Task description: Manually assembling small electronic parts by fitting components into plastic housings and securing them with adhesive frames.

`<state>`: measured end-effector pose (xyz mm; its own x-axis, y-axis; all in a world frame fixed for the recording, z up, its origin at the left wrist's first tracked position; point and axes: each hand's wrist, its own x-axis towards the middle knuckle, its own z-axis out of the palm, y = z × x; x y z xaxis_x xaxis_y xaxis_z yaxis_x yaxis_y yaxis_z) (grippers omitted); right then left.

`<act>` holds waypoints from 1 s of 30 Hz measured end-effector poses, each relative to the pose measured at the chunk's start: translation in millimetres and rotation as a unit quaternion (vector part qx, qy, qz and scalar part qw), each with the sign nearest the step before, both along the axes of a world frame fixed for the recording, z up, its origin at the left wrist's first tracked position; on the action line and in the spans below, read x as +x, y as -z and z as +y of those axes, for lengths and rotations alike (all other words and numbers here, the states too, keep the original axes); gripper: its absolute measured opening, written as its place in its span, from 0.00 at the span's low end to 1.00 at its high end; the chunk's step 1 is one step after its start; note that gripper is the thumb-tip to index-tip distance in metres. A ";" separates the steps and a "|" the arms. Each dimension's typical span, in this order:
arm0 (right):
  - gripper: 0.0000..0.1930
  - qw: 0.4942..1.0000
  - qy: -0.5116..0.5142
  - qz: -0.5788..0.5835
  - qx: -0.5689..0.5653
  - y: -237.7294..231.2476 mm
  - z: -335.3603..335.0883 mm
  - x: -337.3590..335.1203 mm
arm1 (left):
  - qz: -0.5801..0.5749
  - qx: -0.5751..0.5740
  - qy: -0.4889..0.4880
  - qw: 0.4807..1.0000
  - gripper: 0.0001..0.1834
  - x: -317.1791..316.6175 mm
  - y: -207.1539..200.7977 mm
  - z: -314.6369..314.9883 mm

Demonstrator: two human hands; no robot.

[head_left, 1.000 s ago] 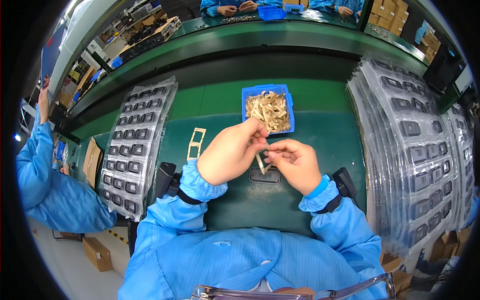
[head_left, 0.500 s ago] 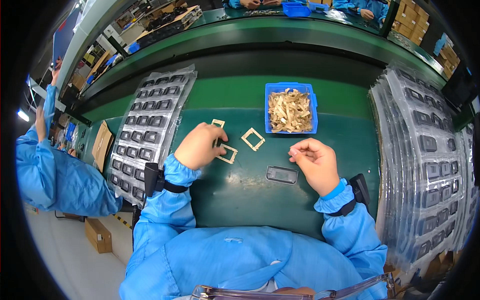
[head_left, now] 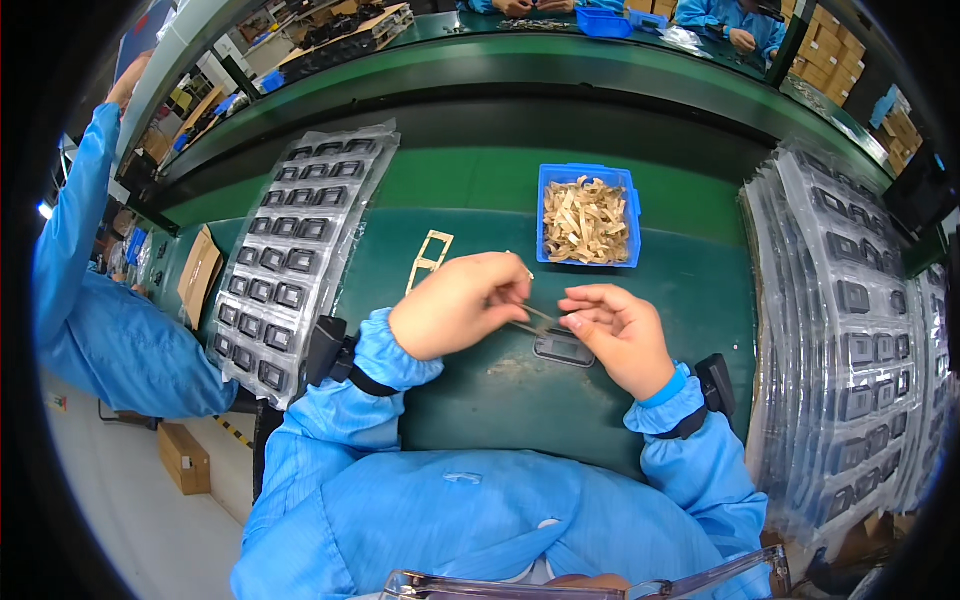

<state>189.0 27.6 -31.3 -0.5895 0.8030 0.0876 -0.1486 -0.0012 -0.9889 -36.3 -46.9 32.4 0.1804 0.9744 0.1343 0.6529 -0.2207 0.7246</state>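
Observation:
Between my hands, above the table, hangs a thin tan rectangular frame (head_left: 530, 311), tilted and blurred by motion. My left hand (head_left: 455, 305) pinches its left side between thumb and fingers. Curled fingers of my right hand (head_left: 622, 338) come up to the frame's right side; whether they grip it or something small is unclear. Just below the held frame lies a dark grey oblong plastic part (head_left: 564, 348), flat on the green table (head_left: 490, 410). Other tan frames (head_left: 430, 262) lie beyond my left hand, which partly covers them.
A blue bin (head_left: 588, 262) full of tan strips (head_left: 585, 222) stands beyond my hands. Clear trays of black parts lie at left (head_left: 285, 245) and in a tall stack at right (head_left: 850, 340). A co-worker's blue sleeve (head_left: 120, 330) is at far left; others sit across the bench.
My left hand has lifted a tan frame off the table and brought it right, over the dark part. My right hand has shifted slightly left, closer to it. The left co-worker's arm has moved.

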 end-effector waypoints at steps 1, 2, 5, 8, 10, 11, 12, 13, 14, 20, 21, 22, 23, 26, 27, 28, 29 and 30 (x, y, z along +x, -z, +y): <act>0.09 0.998 -0.024 0.028 -0.051 0.5 -0.8 -0.8 | -0.028 -0.002 0.027 0.999 0.15 9.2 -1.1 6.1; 0.10 0.992 -0.047 0.058 -0.100 -1.8 -1.1 1.6 | -0.056 0.019 0.049 0.997 0.15 19.0 -2.0 13.1; 0.10 0.996 -0.005 0.051 -0.078 1.0 6.6 11.0 | 0.080 0.225 0.043 0.970 0.14 35.7 1.9 38.1; 0.10 0.993 0.061 0.063 -0.080 -9.0 9.0 16.0 | 0.118 0.294 0.020 0.948 0.12 50.4 5.8 51.1; 0.10 0.988 0.107 0.069 -0.081 -10.0 8.8 15.7 | 0.116 0.297 0.000 0.948 0.12 62.8 6.0 54.3; 0.10 0.987 0.119 0.081 -0.075 -8.9 8.3 15.3 | 0.118 0.297 -0.025 0.947 0.11 67.2 6.0 54.1; 0.11 0.985 0.130 0.093 -0.069 -7.8 8.4 15.3 | 0.123 0.282 -0.026 0.951 0.10 69.2 6.7 54.1; 0.11 0.984 0.133 0.093 -0.069 -7.2 8.0 15.4 | 0.122 0.282 -0.024 0.951 0.10 70.2 7.6 54.6; 0.11 0.984 0.140 0.092 -0.059 -6.5 7.8 15.3 | 0.115 0.292 -0.020 0.949 0.10 70.7 8.9 55.4; 0.10 0.987 0.149 0.066 -0.015 2.9 7.4 12.2 | 0.148 0.320 -0.016 0.936 0.10 69.2 18.0 53.9; 0.10 0.986 0.155 0.061 -0.012 3.1 7.7 12.5 | 0.172 0.321 -0.009 0.931 0.11 69.8 19.5 53.5; 0.10 0.987 0.150 0.061 -0.012 3.1 9.7 15.0 | 0.205 0.339 -0.003 0.918 0.13 70.6 21.7 52.8; 0.09 0.988 0.132 0.060 -0.050 3.0 12.1 18.5 | 0.207 0.338 -0.006 0.918 0.13 69.6 25.2 53.3; 0.08 0.983 0.087 0.072 -0.142 -2.7 17.0 18.6 | 0.246 0.337 0.054 0.907 0.15 67.8 29.3 53.5; 0.08 0.975 0.063 0.086 -0.197 -4.6 18.9 18.5 | 0.246 0.338 0.053 0.907 0.15 67.5 29.3 53.0; 0.08 0.975 0.064 0.086 -0.196 -3.8 20.0 18.4 | 0.238 0.320 0.053 0.915 0.14 66.9 29.8 52.9; 0.07 0.980 0.062 0.060 -0.182 -1.5 21.5 18.4 | 0.230 0.302 0.053 0.924 0.14 66.3 30.3 53.2; 0.07 0.984 0.059 0.033 -0.167 0.7 22.5 18.4 | 0.230 0.303 0.054 0.923 0.14 65.5 30.7 54.1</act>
